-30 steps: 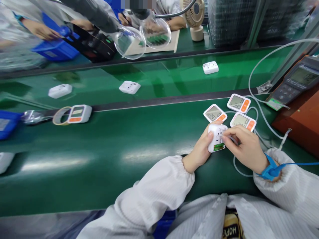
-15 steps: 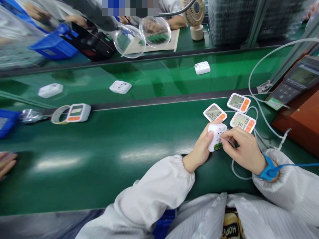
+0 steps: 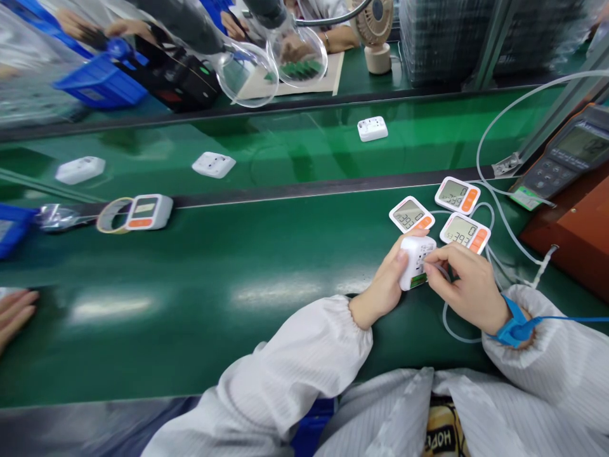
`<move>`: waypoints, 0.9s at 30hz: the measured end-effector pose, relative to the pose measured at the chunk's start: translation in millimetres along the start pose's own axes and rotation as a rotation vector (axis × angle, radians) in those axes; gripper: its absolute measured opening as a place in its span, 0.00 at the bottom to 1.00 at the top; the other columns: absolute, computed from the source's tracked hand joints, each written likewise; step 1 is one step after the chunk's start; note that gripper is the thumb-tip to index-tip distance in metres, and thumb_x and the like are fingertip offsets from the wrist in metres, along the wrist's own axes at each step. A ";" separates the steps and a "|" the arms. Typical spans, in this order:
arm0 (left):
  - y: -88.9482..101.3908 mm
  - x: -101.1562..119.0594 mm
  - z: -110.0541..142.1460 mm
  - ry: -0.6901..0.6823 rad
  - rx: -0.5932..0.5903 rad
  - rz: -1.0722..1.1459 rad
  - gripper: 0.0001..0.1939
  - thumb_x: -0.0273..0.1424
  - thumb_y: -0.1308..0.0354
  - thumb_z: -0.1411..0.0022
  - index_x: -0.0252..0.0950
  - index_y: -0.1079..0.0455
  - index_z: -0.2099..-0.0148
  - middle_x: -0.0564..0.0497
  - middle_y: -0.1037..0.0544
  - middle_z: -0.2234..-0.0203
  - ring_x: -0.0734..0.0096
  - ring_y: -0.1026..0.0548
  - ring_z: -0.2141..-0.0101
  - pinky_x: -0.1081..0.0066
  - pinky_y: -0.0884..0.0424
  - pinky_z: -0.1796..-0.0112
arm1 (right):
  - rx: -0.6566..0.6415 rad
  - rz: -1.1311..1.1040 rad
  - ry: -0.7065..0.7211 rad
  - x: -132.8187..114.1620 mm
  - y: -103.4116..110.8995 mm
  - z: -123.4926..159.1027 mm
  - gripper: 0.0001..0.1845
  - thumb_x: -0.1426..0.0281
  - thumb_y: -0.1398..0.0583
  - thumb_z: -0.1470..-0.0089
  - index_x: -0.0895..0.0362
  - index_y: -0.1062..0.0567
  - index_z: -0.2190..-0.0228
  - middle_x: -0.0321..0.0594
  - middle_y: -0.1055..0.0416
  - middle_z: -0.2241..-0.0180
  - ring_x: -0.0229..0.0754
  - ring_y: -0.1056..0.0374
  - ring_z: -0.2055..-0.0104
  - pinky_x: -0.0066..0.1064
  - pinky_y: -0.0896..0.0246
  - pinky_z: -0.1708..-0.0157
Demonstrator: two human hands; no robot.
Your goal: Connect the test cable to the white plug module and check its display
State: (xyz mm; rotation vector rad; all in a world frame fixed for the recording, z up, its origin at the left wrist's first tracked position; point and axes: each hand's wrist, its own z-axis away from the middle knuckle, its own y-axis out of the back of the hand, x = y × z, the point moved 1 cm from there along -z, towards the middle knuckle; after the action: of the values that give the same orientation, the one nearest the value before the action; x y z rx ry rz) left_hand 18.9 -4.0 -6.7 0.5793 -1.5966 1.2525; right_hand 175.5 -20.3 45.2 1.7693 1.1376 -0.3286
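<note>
My left hand point(image 3: 386, 277) is wrapped around a white blood pressure monitor point(image 3: 413, 266), its back turned up and a green strip showing at the lower edge. Against that back, the fingertips of my right hand point(image 3: 464, 279) pinch the end of a thin clear tube point(image 3: 446, 312); the exact contact is hidden by the fingers. Just beyond my hands lie three more monitors, face up with lit displays and orange buttons: a left one point(image 3: 410, 214), a back one point(image 3: 457, 195) and a near one point(image 3: 464, 232), partly behind my right hand.
A handheld meter point(image 3: 561, 155) and a brown box point(image 3: 568, 222) stand right, with tubing. Behind a dark rail, a green conveyor point(image 3: 295, 152) carries several white units. A tape roll point(image 3: 113, 216) and another monitor point(image 3: 151, 211) sit left. A co-worker's hand point(image 3: 16, 311) is at the left edge.
The white units on the conveyor have shifted left. My hands stay at the monitor in nearly the same pose. The co-worker's hand at the left edge has moved slightly.
</note>
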 end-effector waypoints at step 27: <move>-4.3 3.2 2.0 -0.005 -0.002 -0.159 0.37 0.59 0.50 0.36 0.40 0.41 0.36 0.46 0.27 0.55 0.63 0.30 0.61 0.66 0.35 0.59 | -0.009 0.038 0.000 2.0 -4.0 2.4 0.07 0.76 0.43 0.40 0.54 0.30 0.69 0.33 0.35 0.74 0.38 0.36 0.72 0.30 0.41 0.71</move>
State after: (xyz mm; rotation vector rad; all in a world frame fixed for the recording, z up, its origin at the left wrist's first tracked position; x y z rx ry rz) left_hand 20.4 -6.7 -2.0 0.6945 -1.5240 1.1322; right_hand 174.0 -20.8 40.4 1.7807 1.1019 -0.3004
